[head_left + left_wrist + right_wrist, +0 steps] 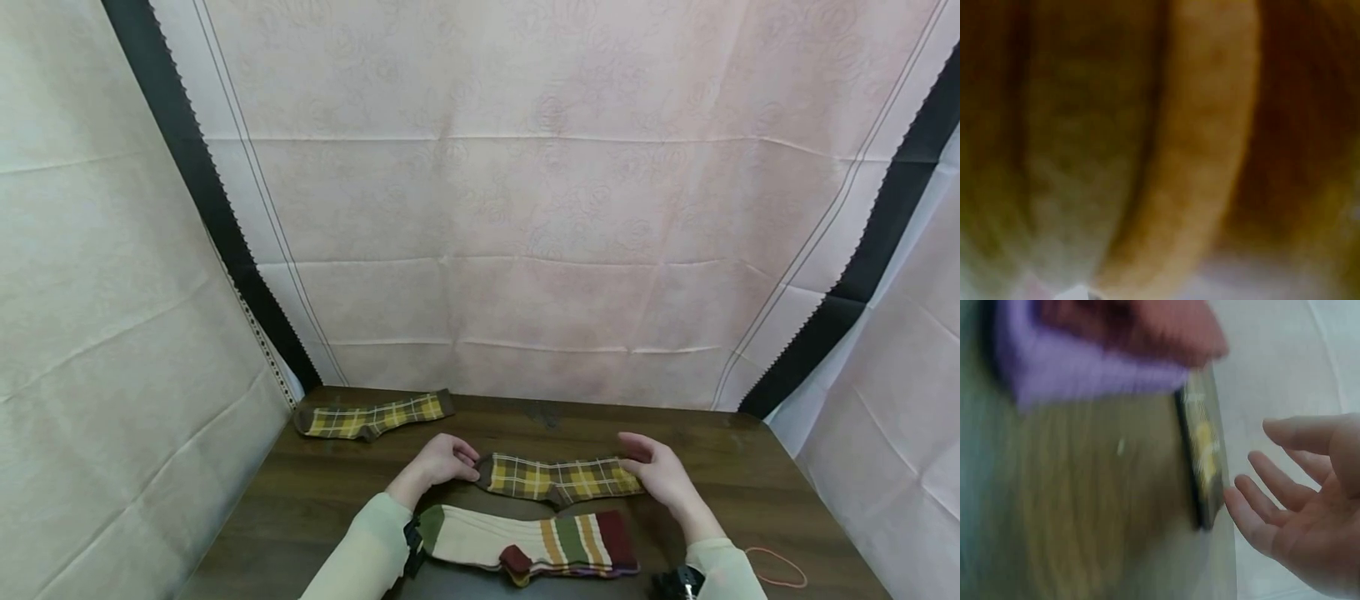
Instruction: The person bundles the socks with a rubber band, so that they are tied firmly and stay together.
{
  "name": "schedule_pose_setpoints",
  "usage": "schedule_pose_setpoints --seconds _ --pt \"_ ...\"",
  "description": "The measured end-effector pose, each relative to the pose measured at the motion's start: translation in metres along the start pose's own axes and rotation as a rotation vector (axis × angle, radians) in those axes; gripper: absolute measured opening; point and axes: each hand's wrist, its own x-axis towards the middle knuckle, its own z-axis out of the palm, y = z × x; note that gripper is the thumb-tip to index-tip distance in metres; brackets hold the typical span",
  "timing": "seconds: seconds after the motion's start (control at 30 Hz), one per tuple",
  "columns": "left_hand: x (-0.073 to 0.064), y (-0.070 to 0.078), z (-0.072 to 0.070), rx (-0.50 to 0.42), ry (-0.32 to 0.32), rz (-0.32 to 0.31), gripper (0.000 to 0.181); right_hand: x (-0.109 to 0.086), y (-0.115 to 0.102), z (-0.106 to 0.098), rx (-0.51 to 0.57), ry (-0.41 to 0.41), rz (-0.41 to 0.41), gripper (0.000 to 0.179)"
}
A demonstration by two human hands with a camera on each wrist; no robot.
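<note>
A yellow-and-brown plaid sock (pixel 557 481) lies flat across the table, its dark end toward the left. My left hand (pixel 447 460) is at that dark end, fingertips right at its edge with the fingers loosely bent. Around the other end is my right hand (pixel 660 475), its fingers apart and relaxed; in the right wrist view the hand (pixel 1310 500) holds nothing. Closer to me lies a stack of socks, topped by a cream one (pixel 480 533) with green toe, striped leg and maroon cuff. The left wrist view is a blurred close-up of ribbed fabric.
Another plaid sock (pixel 375 418) lies at the table's back left. A pink loop of cord (pixel 780 568) is at the right front. Light fabric walls (pixel 540 250) stand behind and beside the brown table (pixel 300 517).
</note>
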Motion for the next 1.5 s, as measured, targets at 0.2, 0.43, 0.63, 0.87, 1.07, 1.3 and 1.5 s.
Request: schedule_pose_setpoints --seconds 0.2,0.43,0.63,0.87,1.07,1.3,1.5 --pt "0.0 0.002 0.0 0.01 0.003 0.009 0.025 -0.003 0.015 -0.014 -0.07 0.04 0.055 0.052" --pt "0.0 0.001 0.0 0.005 0.004 0.011 0.024 -0.004 0.028 -0.017 -0.004 -0.012 0.147 0.059" --pt "-0.001 -0.002 0.001 0.0 0.0 0.009 0.024 -0.005 0.044 -0.022 0.075 -0.049 0.2 0.062" --pt "0.001 -0.003 0.0 -0.003 -0.002 0.021 0.024 -0.003 0.049 -0.026 0.077 -0.075 0.217 0.06" --pt "0.003 -0.004 0.0 -0.006 -0.004 0.014 0.024 -0.003 0.049 -0.024 0.03 -0.082 0.199 0.062" --pt "0.002 -0.003 -0.001 -0.014 -0.013 0.016 0.025 -0.004 0.046 -0.023 0.024 -0.086 0.226 0.063" --pt "0.0 -0.002 -0.001 -0.011 -0.007 0.019 0.025 -0.007 0.044 -0.022 0.037 -0.075 0.226 0.064"
